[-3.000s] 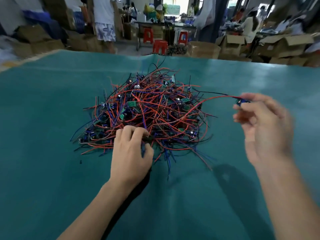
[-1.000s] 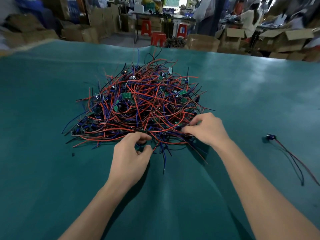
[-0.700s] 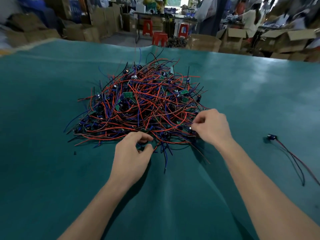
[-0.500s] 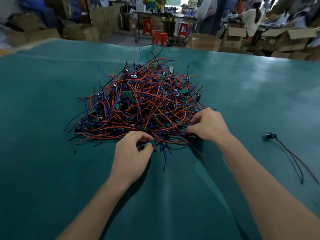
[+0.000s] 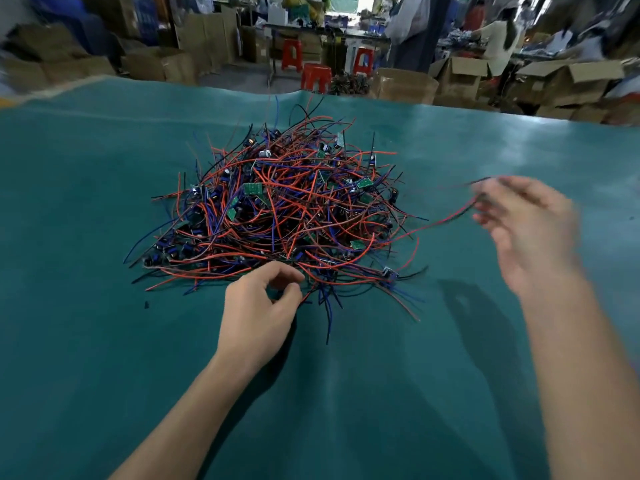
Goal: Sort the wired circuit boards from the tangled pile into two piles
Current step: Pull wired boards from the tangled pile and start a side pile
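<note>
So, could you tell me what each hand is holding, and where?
Right hand pinches a red wire near its end; left hand seems to pinch wires at the pile edge.

No readable text, labels, brands, numbers or signs anywhere: none legible on the small green circuit boards [image 5: 254, 188], nor on the blurred cardboard boxes [image 5: 401, 85] behind.

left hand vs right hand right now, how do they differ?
1. The left hand is at the near edge of the tangled pile, thumb and fingers curled at the wires; the right hand is raised to the right, clear of the pile.
2. The left hand is sharp; the right hand is motion-blurred.
3. The right hand pinches a red wire running back into the pile; whether the left hand grips anything is unclear.

Both are bare, over the green table.
</note>
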A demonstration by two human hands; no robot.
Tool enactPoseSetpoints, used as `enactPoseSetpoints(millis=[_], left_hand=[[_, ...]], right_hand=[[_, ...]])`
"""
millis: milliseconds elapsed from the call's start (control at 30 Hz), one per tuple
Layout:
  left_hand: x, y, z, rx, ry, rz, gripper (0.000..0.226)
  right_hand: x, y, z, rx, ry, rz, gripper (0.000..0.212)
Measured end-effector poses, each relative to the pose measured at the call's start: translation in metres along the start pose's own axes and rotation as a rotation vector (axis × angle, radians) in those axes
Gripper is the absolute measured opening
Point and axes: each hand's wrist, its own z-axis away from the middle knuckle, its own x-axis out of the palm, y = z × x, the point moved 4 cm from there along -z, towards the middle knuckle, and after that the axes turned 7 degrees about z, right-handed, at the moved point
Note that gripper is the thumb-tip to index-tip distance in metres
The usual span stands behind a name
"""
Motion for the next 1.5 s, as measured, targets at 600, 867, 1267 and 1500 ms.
enactPoseSetpoints(millis=[600,867,1267,1500], left_hand=[[0.019,0.012,0.01,-0.219,-0.28,0.733,0.028],[0.022,0.007,0.011,-0.265,-0.33,0.731,0.021],[0.014,0.013,0.014,0.007,-0.214,0.202,0.01],[0.023,0.011,0.016,-0.19,-0.364,0.436,0.013]], right_hand=[[0.093,0.057,0.114,0.372,-0.547,-0.242,0.021],[0.09,0.057,0.112,0.211,-0.499,-0.056,0.016],[0.081,0.054,0.105,0.128,-0.622,0.051,0.016],[0.077,0.054,0.103,0.23,-0.64,-0.073,0.013]])
